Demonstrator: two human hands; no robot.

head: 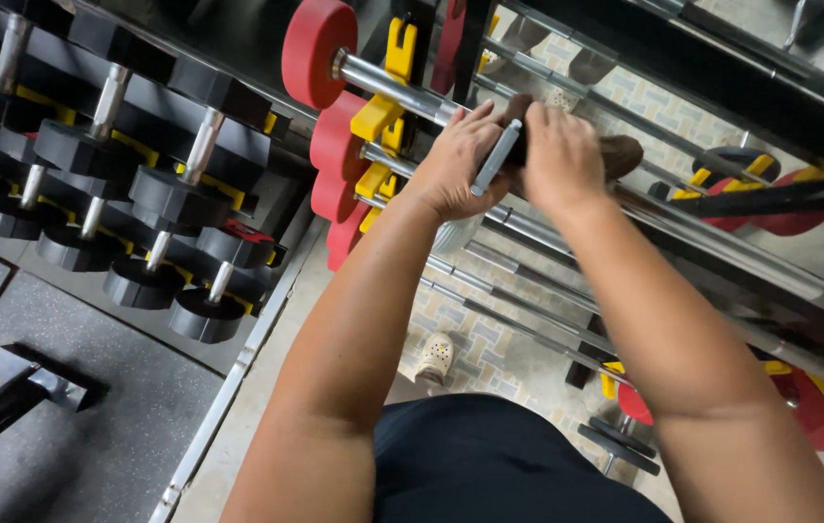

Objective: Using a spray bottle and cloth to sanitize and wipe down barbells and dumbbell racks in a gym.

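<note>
Holding a dark brown cloth [622, 153] against the top barbell [402, 89] on the rack, the right hand [562, 160] has its fingers closed on the cloth. The left hand [458, 165] grips a small grey metal tool [495, 157] beside it. Wiping goes better, it seems, with the cloth wrapped fully around the bar and pressed evenly.

Both hands are covering the middle of the brown cloth [622, 155]; only its ends are showing. The left hand [458, 165] is hiding the lower end of the small metal bar [496, 156], so its grip is not readable. The top barbell [489, 108] is running under the right hand [559, 160] and getting cut by the right edge. The dumbbells [92, 174] are getting cropped at left.
</note>
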